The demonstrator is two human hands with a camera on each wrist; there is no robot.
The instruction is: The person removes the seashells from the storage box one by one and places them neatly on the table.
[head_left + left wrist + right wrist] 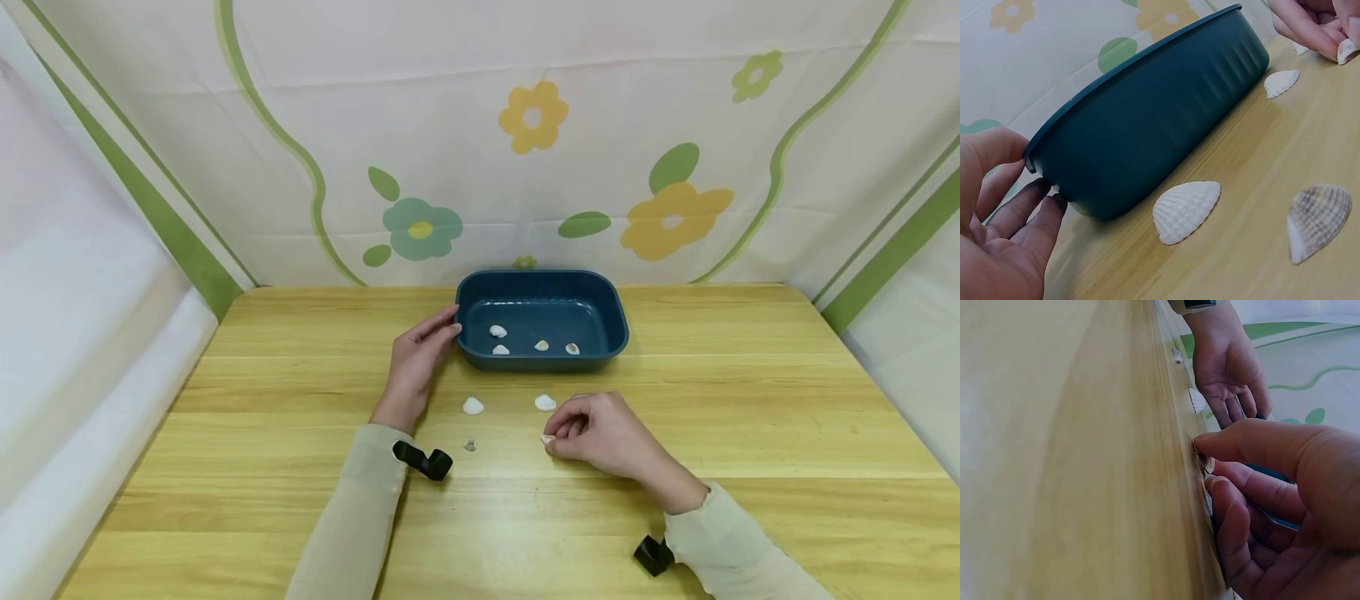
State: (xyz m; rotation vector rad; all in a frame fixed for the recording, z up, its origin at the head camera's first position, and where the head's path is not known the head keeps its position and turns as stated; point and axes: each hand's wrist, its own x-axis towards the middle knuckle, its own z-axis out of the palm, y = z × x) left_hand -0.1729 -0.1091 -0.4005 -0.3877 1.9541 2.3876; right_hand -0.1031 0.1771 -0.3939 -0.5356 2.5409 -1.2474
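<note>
My left hand (415, 367) reaches to the left end of a dark blue plastic basin (540, 364), its fairly straight fingers touching the end wall just under the rim. Between the thumb and fingers of my right hand (603, 437) a small seashell (547, 438) is pinched, low over the table; in the right wrist view the fingers partly cover this shell (1209, 465). Beyond that hand lies a white shell (545, 402). To its left are another white ribbed shell (1186, 212) and a grey-brown ribbed shell (1319, 220). Several shells (498, 332) lie inside the basin.
The wooden table (300, 500) has a floral curtain (450, 125) hanging along its back edge, close behind the basin. White cloth (90, 333) borders the left side. Each sleeve cuff carries a black wrist camera (431, 462).
</note>
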